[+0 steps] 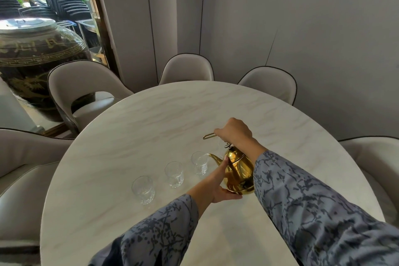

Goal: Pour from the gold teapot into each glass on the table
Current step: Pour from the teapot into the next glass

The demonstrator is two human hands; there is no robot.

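Note:
The gold teapot [238,171] is tilted to the left, its spout tip over the rim of the rightmost glass [199,163]. My right hand [234,130] grips the wire handle above the pot. My left hand [218,183] cups the pot's base and left side, fingers reaching up toward the spout. Two more clear glasses stand in a diagonal row on the round marble table [151,119]: a middle glass [174,174] and a nearer left glass [143,189]. Whether liquid is flowing is too faint to tell.
Grey upholstered chairs [82,84] ring the table on the far side, left and right. A large dark ceramic jar [32,56] with a glass lid stands at the left near a window. Grey wall panels rise behind the table.

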